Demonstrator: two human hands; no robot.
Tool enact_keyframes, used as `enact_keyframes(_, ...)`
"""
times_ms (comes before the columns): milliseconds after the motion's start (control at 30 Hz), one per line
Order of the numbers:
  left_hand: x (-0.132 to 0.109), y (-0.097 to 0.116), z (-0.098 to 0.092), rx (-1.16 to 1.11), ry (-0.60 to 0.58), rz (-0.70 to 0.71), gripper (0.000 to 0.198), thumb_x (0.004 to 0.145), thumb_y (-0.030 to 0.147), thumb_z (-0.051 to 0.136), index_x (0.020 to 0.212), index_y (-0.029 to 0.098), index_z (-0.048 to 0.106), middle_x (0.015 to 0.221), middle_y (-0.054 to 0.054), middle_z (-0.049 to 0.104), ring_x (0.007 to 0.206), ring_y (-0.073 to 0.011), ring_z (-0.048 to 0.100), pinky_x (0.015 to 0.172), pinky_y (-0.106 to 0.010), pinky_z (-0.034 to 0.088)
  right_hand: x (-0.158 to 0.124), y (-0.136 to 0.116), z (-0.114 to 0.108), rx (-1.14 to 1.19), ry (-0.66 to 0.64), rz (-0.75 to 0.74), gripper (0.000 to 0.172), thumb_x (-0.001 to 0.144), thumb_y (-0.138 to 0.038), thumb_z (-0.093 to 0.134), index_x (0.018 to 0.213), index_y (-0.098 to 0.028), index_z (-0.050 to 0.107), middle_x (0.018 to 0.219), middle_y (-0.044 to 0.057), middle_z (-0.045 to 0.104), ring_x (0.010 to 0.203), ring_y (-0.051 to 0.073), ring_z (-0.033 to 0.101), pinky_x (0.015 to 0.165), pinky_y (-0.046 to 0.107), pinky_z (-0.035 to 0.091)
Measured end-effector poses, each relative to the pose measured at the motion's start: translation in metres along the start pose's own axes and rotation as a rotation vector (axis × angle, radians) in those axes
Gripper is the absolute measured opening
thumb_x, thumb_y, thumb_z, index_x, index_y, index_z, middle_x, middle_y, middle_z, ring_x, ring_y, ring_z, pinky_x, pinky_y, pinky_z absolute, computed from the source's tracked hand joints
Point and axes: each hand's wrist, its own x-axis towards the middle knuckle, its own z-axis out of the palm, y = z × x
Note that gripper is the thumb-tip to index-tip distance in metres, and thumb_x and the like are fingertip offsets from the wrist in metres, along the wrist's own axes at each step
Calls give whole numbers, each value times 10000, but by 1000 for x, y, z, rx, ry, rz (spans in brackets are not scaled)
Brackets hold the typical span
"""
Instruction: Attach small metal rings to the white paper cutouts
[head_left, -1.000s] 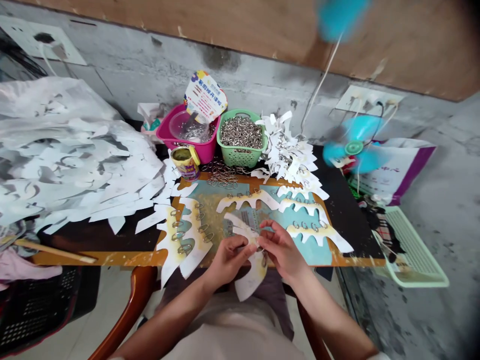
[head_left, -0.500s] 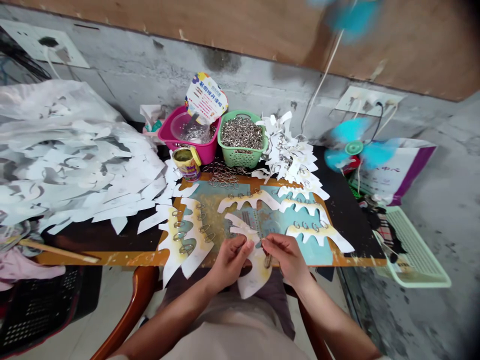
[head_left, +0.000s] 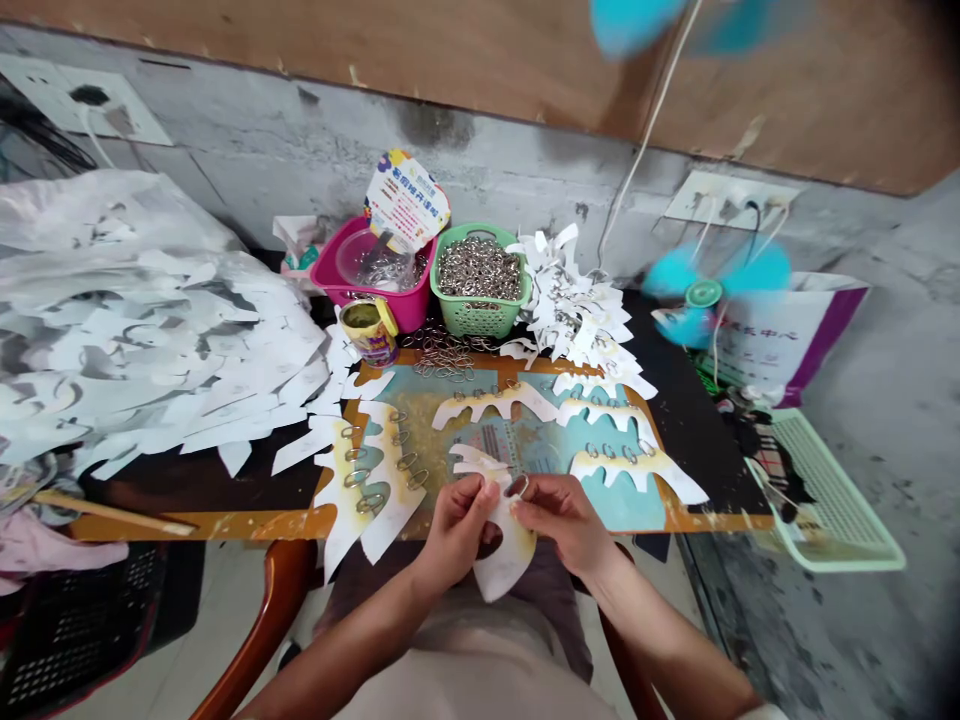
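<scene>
A white cut-out piece with scalloped edges and yellowish smears [head_left: 504, 572] is pinched in my left hand [head_left: 459, 525], thumb on top, over the front edge of the table. My right hand [head_left: 561, 520] closes at the piece's right side. An oval metal ring [head_left: 519, 484] sticks up from its fingertips against the piece. Beyond my hands lies a similar piece with metal rings along its edge [head_left: 495, 403]. Two more ringed pieces lie on the left, one of them nearest the edge [head_left: 345, 490], and several on the right, including a long one [head_left: 637, 465].
A big heap of white cut-outs [head_left: 202, 350] covers the left side. At the back stand a pink basket [head_left: 409, 310], a green basket of metal parts [head_left: 484, 317] and a tin [head_left: 373, 345]. Loose rings [head_left: 444, 360] lie before them. A blue fan [head_left: 701, 295] spins at the right.
My right hand has turned and drawn in against the piece; the ring now shows upright above its fingers. My left hand keeps its pinch. The view has shifted slightly.
</scene>
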Motion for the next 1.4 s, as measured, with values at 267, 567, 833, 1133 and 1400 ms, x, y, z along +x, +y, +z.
enact_keyframes(267, 5, -4, -8, -106, -114, -124, 519, 666, 654, 748, 722, 156, 612, 598, -1, 547, 499, -94, 492, 462, -200, 427, 1, 6, -12, -22, 2, 7, 272, 778, -392, 760, 687, -174, 625, 664, -9, 568, 597, 110, 492, 580, 234, 377)
enact_keyframes(567, 0, 13, -13, 466, -170, 140, 507, 845, 432, 656, 582, 194, 294, 614, 65, 228, 520, -56, 291, 460, -157, 401, 3, -12, -29, -203, -37, -148, 334, 800, -495, 709, 951, -199, 685, 869, 43, 650, 819, 182, 587, 723, 275, 446)
enact_keyframes(833, 0, 15, -18, 709, -256, 249, 395, 904, 353, 579, 613, 190, 367, 587, 53, 315, 548, -82, 342, 464, -179, 309, 4, -18, -19, -275, 30, -117, 152, 818, -335, 710, 858, -193, 673, 754, 2, 621, 701, 130, 538, 660, 243, 412)
enact_keyframes(1133, -1, 7, -19, 611, -280, 270, 420, 879, 468, 602, 633, 180, 421, 610, 43, 391, 529, -74, 379, 456, -179, 306, 9, -5, -5, -7, 106, -102, 222, 729, -269, 760, 662, -185, 566, 650, -33, 543, 588, 95, 431, 549, 220, 313)
enact_keyframes(1400, 4, 20, -4, 699, -165, 364, 499, 926, 410, 546, 513, 171, 397, 484, 51, 331, 464, -67, 314, 445, -191, 290, 5, 1, -2, 12, 136, -188, 265, 767, -280, 741, 643, -191, 524, 638, -36, 497, 587, 100, 395, 545, 230, 301)
